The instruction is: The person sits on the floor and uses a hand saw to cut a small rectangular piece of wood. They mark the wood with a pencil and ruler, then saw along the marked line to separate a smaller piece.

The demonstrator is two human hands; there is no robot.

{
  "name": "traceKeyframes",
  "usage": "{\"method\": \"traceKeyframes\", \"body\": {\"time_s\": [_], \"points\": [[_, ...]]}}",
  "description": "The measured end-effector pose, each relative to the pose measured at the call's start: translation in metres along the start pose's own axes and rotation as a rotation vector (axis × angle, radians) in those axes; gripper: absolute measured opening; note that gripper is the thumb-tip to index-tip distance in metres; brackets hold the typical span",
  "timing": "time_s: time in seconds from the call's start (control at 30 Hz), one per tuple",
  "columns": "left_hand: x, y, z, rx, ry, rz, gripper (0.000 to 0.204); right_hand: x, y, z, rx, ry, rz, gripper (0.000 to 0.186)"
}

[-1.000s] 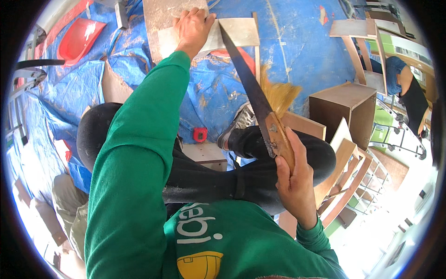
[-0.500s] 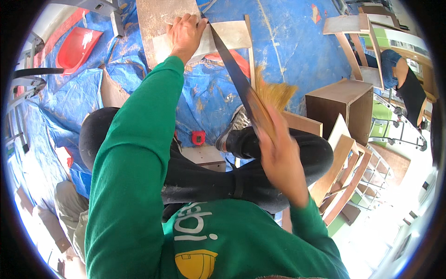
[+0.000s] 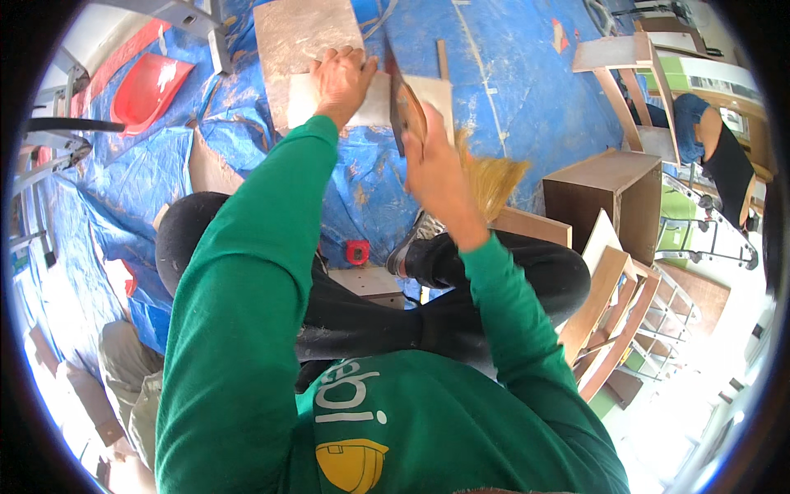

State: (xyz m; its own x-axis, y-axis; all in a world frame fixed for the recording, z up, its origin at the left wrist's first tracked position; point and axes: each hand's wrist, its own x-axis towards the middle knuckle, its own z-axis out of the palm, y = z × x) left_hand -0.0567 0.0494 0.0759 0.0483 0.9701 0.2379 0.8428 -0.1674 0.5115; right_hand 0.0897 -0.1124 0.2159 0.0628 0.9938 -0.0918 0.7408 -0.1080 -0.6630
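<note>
A pale flat board [image 3: 431,95] lies across the front of a larger brown wooden panel [image 3: 300,33] on the tarp. My left hand [image 3: 341,82] bears down on the board, its fingers curled over the far side and the thumb near the saw. In my right hand [image 3: 442,177] is the wooden handle of a handsaw [image 3: 409,111], fingers wrapped round it. The dark blade stands steeply tilted across the board, just right of my left hand. How deep its teeth sit in the wood cannot be made out.
A blue tarp [image 3: 543,90] covers the floor. Broom bristles [image 3: 494,177] lie right of the saw; a red tape measure [image 3: 356,252] sits between my legs. Left are a red dustpan [image 3: 152,90] and a metal ladder [image 3: 185,12]. Right stands a brown wooden box [image 3: 601,177]; a person [image 3: 724,156] is beyond.
My right hand has pushed the saw forward and away from my body, so its handle is now close to the board. My left hand stays on the board.
</note>
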Motion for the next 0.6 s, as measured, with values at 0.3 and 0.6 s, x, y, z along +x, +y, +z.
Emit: {"method": "traceKeyframes", "body": {"time_s": [0.3,0.6], "points": [[0.007,0.002,-0.007,-0.036,0.081,-0.04,0.039,0.017,-0.018,0.013,0.101,0.078,-0.155,0.055],[0.018,-0.006,0.009,0.095,0.12,0.039,0.034,0.063,-0.014,0.002,0.003,0.003,-0.113,0.053]]}}
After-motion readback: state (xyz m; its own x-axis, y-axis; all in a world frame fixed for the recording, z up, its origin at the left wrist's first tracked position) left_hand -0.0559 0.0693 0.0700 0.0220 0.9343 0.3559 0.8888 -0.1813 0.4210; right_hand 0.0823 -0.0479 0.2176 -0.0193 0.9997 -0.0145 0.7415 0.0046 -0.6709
